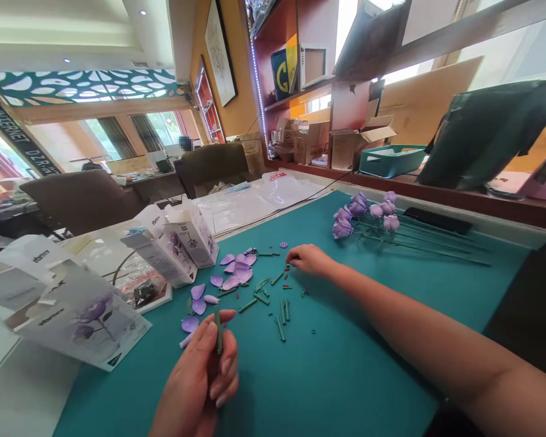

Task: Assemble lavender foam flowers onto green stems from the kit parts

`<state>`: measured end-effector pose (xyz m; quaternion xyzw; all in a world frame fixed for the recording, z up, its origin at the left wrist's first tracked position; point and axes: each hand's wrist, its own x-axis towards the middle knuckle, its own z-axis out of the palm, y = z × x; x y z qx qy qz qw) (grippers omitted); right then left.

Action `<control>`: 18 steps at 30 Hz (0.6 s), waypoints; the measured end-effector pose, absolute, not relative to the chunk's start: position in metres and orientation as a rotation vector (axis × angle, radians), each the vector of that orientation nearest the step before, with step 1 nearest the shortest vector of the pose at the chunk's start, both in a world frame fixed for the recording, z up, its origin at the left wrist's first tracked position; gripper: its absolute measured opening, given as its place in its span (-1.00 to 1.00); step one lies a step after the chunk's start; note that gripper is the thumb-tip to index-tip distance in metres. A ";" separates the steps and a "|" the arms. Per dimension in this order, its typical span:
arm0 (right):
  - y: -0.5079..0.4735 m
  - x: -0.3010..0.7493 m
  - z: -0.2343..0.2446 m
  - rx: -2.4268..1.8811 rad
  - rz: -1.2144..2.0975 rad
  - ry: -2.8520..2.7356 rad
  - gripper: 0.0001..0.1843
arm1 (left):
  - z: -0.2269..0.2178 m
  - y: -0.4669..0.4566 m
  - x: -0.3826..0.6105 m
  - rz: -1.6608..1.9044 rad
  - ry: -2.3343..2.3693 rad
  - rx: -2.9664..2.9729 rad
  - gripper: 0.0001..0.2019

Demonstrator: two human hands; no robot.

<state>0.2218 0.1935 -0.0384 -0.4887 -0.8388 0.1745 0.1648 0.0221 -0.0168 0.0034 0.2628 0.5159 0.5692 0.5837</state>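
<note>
Left hand (204, 364) holds one green stick (218, 332) between its fingers (229, 349), above the green counter (346, 370). Right hand (310, 260) is beside small red pieces (286, 278); whether its fingers hold something, I cannot tell.

head cam looks fwd & down, nr teal mat (346, 376).

About a dozen loose petals (243, 274) left; about eight flower heads (343, 228) right; three white boxes (88, 321); one purple wheel (283, 245).
</note>
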 end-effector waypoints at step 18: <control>0.194 0.200 -0.053 -1.490 0.301 -2.567 -0.88 | -0.012 -0.015 0.003 1.027 1.901 1.427 -0.63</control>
